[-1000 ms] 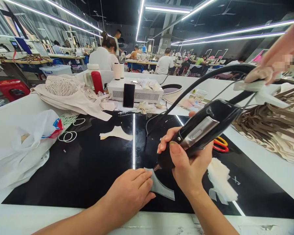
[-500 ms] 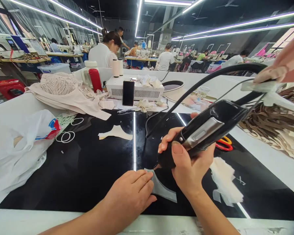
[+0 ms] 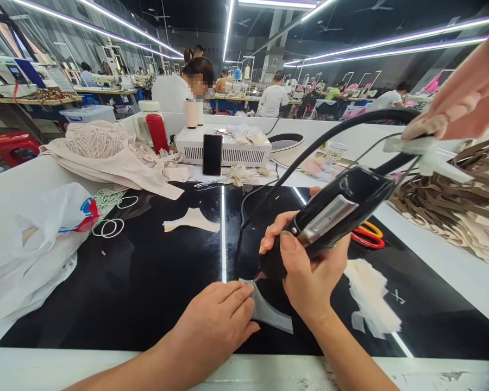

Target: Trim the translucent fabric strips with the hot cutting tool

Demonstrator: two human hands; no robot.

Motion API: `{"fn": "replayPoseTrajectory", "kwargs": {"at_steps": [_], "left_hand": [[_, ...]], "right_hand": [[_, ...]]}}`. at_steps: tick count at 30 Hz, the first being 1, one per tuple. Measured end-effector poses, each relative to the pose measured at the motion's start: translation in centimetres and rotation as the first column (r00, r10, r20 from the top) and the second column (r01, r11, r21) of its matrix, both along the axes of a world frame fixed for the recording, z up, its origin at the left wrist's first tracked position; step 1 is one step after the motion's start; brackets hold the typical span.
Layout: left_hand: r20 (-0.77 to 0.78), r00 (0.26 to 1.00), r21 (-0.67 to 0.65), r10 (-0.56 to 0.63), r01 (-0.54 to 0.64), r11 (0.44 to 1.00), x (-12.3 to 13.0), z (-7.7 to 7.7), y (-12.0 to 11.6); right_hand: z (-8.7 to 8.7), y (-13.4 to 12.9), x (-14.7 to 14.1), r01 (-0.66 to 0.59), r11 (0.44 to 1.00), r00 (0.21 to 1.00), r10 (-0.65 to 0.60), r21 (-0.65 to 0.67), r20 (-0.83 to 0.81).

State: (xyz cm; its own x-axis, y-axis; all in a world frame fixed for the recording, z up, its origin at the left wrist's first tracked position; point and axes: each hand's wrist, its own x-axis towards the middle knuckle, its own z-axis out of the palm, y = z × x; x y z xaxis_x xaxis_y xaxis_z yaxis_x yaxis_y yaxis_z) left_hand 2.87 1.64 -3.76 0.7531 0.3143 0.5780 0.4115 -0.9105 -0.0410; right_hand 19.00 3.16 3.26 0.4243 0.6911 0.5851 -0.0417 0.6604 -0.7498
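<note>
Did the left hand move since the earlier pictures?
No, not noticeably: judged against the cream cloth lying on the black mat, the left hand stays in place on the grey cloth.

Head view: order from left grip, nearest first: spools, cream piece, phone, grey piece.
From the left grip:
1. Grey piece: touching, left end under the fingers, extending right
2. Cream piece: ahead, slightly left, on the black mat
3. Phone: ahead, beyond the mat
4. Spools: farthest, behind phone, slightly left
</note>
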Motion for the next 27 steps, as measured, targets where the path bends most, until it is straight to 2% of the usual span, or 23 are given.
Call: {"fn": "replayPoseTrajectory", "kwargs": {"at_steps": [3, 16, 27], "left_hand": [[0.0, 1.0, -0.008, -0.004, 0.004, 1.0, -0.09, -0.18, 0.13], [0.036, 0.999, -0.018, -0.004, 0.005, 1.0, 0.29, -0.41, -0.13], [0.035, 0.999, -0.01, -0.005, 0.005, 1.0, 0.25, -0.33, -0.12]], "right_hand": [[0.09, 0.06, -0.23, -0.032, 0.999, 0.999, 0.032, 0.002, -0.036], [0.18, -0.02, -0.74, 0.001, 1.0, 1.0, -0.001, 0.007, -0.016], [-0.18, -0.08, -0.56, -0.032, 0.999, 0.999, 0.033, 0.029, -0.038]]}}
